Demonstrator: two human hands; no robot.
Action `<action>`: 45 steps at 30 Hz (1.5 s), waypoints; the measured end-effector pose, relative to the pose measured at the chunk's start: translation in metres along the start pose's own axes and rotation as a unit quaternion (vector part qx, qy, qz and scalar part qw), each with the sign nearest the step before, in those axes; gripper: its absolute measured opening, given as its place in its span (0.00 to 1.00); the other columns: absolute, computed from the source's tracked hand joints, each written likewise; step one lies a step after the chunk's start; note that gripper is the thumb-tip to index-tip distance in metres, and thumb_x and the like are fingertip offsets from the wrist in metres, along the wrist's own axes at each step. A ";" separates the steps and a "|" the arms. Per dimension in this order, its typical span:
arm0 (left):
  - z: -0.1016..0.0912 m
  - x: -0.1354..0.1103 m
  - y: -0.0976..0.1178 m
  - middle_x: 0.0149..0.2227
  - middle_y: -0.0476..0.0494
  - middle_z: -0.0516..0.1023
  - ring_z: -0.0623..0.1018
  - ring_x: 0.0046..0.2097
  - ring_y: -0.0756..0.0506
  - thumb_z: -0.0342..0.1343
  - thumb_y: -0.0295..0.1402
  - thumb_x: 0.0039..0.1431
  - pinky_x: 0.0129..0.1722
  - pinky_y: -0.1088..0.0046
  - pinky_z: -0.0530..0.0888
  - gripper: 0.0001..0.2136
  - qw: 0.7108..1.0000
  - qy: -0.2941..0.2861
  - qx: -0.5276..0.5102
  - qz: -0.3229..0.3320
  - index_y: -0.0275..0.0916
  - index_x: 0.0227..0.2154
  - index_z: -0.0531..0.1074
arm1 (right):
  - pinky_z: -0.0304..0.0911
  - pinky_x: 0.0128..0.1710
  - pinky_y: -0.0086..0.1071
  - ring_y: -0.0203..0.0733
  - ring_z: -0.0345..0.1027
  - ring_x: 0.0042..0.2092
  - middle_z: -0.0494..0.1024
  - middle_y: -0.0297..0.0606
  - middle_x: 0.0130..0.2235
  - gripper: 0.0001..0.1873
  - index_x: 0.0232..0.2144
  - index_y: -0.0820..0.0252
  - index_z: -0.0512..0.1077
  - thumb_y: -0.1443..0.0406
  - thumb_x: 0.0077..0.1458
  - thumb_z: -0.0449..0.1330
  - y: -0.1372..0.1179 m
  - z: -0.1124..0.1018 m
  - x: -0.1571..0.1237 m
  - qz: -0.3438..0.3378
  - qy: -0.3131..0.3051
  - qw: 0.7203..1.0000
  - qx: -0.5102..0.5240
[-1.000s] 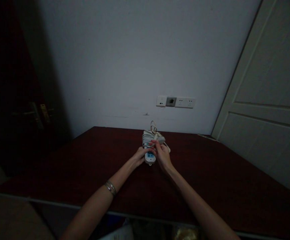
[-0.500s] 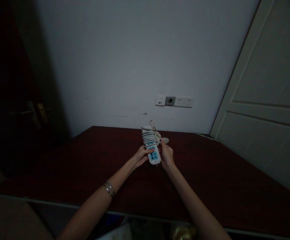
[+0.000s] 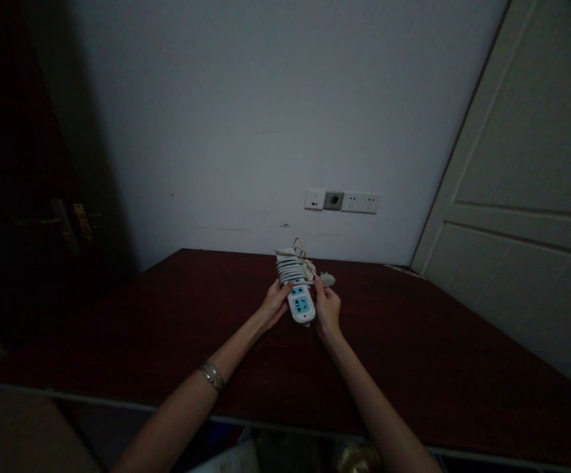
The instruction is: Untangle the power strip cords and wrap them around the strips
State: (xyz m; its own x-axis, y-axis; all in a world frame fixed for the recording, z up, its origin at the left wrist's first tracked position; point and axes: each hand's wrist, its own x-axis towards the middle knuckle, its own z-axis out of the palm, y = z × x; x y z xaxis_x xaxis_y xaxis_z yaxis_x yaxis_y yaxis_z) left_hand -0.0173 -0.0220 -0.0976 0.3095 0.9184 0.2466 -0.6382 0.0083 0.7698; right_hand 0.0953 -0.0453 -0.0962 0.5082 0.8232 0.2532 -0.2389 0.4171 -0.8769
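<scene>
A white power strip (image 3: 305,315) with blue socket faces is tilted above the dark red tabletop, its pale cord (image 3: 291,268) wound in several turns around the far half. My left hand (image 3: 274,303) grips the strip from the left, thumb lying over its face near the lowest turn of cord. On the right side, my right hand (image 3: 327,307) is closed on the cord just behind the plug (image 3: 327,280), which sticks out to the right past the thumb. A thin loop of cord stands up at the strip's far end. My right fingers are partly hidden.
The dark red table (image 3: 206,309) reaches back to a pale wall with a row of wall sockets (image 3: 361,202). At right is a white panelled door (image 3: 522,243); at left, a dark door with a handle (image 3: 66,223). Items lie below the table's front edge.
My left thumb has slid up the strip towards the wound cord, baring more of the socket face. The plug now shows more fully beyond my right thumb.
</scene>
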 end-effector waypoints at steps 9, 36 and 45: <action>-0.002 0.003 0.002 0.31 0.39 0.77 0.77 0.29 0.45 0.57 0.39 0.51 0.36 0.64 0.73 0.16 0.999 0.007 -0.018 -0.029 0.32 0.38 0.67 | 0.63 0.22 0.27 0.36 0.68 0.23 0.76 0.38 0.24 0.19 0.26 0.66 0.72 0.55 0.37 0.66 0.003 -0.002 0.000 0.020 -0.034 0.999 0.023; -0.013 0.004 0.040 0.43 0.39 0.75 0.74 0.44 0.42 0.67 0.20 0.31 0.49 0.61 0.66 0.26 0.992 -0.055 0.112 0.004 0.34 0.40 0.70 | 0.66 0.33 0.33 0.41 0.72 0.31 0.78 0.41 0.33 0.23 0.41 0.64 0.69 0.57 0.43 0.62 -0.020 -0.005 0.001 -0.047 -0.132 0.990 -0.002; -0.006 0.001 0.033 0.42 0.40 0.75 0.74 0.42 0.42 0.67 0.19 0.23 0.45 0.63 0.69 0.33 0.970 0.007 0.210 0.120 0.35 0.42 0.68 | 0.65 0.40 0.35 0.42 0.72 0.40 0.77 0.44 0.40 0.25 0.44 0.62 0.63 0.57 0.44 0.61 -0.013 -0.005 0.006 -0.065 -0.119 0.991 0.006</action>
State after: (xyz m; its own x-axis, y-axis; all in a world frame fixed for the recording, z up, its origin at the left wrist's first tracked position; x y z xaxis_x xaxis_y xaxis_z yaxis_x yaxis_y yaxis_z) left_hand -0.0425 -0.0182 -0.0756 0.1762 0.8790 0.4432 -0.3460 -0.3662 0.8638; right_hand 0.1061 -0.0474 -0.0858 0.3259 0.8295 0.4535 -0.1951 0.5284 -0.8262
